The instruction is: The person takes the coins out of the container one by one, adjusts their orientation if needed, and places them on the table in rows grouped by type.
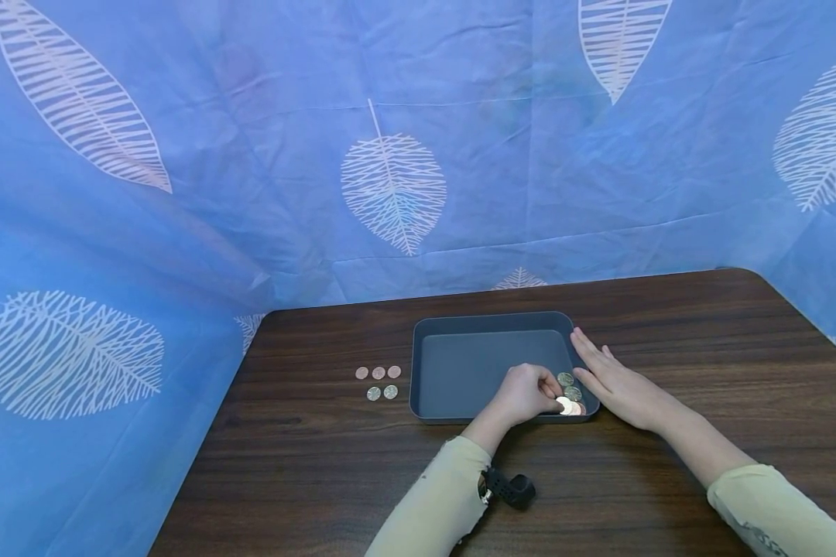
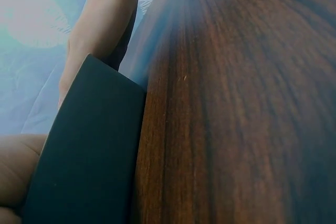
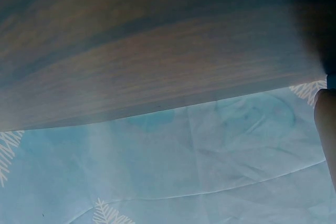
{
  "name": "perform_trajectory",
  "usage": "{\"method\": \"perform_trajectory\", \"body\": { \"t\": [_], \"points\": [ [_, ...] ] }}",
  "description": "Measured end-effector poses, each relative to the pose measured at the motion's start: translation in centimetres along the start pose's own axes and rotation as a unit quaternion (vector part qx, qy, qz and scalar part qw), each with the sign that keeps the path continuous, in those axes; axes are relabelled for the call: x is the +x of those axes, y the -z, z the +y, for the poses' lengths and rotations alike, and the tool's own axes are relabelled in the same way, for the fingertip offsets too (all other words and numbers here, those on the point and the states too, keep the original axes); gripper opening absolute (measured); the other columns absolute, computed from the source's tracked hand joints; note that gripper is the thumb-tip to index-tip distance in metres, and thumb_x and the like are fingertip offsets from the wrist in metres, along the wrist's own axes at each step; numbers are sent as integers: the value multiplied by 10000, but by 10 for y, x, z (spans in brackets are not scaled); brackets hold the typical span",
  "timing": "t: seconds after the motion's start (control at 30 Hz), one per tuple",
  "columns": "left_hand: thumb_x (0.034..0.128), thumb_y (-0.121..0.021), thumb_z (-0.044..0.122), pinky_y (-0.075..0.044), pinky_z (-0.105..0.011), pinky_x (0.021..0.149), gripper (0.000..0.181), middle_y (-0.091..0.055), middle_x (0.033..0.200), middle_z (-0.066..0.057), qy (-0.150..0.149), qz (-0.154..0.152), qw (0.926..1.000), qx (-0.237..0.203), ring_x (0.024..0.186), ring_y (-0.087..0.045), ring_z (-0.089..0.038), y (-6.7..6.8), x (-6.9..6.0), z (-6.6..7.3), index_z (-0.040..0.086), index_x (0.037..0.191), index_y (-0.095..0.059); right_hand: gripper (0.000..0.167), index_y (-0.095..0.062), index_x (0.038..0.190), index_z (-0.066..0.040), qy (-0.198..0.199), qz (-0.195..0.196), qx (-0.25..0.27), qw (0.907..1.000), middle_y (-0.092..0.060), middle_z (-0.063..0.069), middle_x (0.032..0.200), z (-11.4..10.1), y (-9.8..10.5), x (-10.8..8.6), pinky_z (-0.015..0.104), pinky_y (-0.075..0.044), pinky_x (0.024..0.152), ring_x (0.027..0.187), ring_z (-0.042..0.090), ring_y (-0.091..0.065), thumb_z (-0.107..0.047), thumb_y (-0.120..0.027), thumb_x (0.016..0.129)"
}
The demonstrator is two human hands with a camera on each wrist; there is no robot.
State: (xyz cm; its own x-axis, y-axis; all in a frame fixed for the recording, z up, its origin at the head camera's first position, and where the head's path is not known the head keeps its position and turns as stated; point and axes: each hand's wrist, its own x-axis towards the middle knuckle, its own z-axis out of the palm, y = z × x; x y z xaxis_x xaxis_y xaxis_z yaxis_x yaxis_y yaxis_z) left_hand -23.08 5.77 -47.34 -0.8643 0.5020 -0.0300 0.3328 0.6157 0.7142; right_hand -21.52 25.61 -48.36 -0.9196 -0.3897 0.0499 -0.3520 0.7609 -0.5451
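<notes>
In the head view a dark grey rectangular tray [image 1: 488, 363] lies on the table. Inside its near right corner, my left hand [image 1: 525, 393] has bent fingers and pinches at a shiny coin [image 1: 565, 404]. Silvery coins [image 1: 566, 379] lie just beyond that coin, and a copper-tinted one sits partly covered beside it. My right hand [image 1: 623, 387] rests against the tray's right rim with its fingers extended. The left wrist view has the tray's outer wall [image 2: 89, 145] in front of part of the left hand [image 2: 18, 169]. Only a finger edge [image 3: 326, 129] enters the right wrist view.
Left of the tray, 3 copper coins [image 1: 378, 373] form a row, with 2 silvery coins [image 1: 382, 392] in a row nearer to me. The dark wood table [image 1: 306, 464] ends at a blue leaf-print cloth [image 1: 474, 193] behind it. A black strap [image 1: 512, 489] hangs at my left wrist.
</notes>
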Motion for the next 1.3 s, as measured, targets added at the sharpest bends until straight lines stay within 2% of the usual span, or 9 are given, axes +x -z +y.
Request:
{"method": "perform_trajectory", "body": {
  "t": [0.23, 0.43, 0.6, 1.0, 1.3],
  "points": [
    [806, -770, 90, -440, -140, 592, 106, -584, 631, 101, -32, -49, 9986, -521, 581, -530, -2, 1, 0, -5, 107, 739, -689, 639, -13, 1543, -139, -52, -49, -12, 10000, 24, 111, 1592, -1, 0, 0, 608, -124, 1076, 1413, 427, -66, -372, -341, 1046],
    [837, -738, 84, -462, -168, 591, 81, -605, 659, 85, 55, -135, 9937, -1110, 599, -552, -21, 4, -2, -7, 94, 764, -705, 638, -7, 1543, -136, -8, -50, 13, 10000, 30, 108, 1591, -2, 1, 0, 607, -115, 1078, 1411, 426, -75, -353, -347, 1048],
    [849, -722, 79, -460, -173, 583, 42, -617, 680, 79, 34, -205, 9925, -1206, 607, -551, -26, 7, -3, -5, 68, 809, -722, 638, -5, 1541, -128, 18, -41, 9, 10000, 33, 114, 1590, -2, 1, 0, 605, -110, 1079, 1410, 428, -79, -346, -347, 1049],
    [849, -710, 66, -467, -161, 593, 41, -616, 691, 93, -493, 34, 9894, -1366, 624, -555, 1, 17, -4, -3, 71, 808, -715, 637, -10, 1540, -119, -11, -64, 15, 10000, 24, 132, 1588, -1, 0, 0, 597, -101, 1085, 1414, 416, -76, -350, -344, 1049],
    [860, -710, 99, -488, -204, 619, 29, -629, 738, 67, -462, 130, 9820, -1825, 669, -581, -40, 37, -11, -7, 81, 837, -714, 641, -4, 1540, -122, 3, -72, 17, 10000, 26, 134, 1588, -3, 1, 0, 594, -98, 1087, 1414, 418, -71, -348, -347, 1048]
  ]
}}
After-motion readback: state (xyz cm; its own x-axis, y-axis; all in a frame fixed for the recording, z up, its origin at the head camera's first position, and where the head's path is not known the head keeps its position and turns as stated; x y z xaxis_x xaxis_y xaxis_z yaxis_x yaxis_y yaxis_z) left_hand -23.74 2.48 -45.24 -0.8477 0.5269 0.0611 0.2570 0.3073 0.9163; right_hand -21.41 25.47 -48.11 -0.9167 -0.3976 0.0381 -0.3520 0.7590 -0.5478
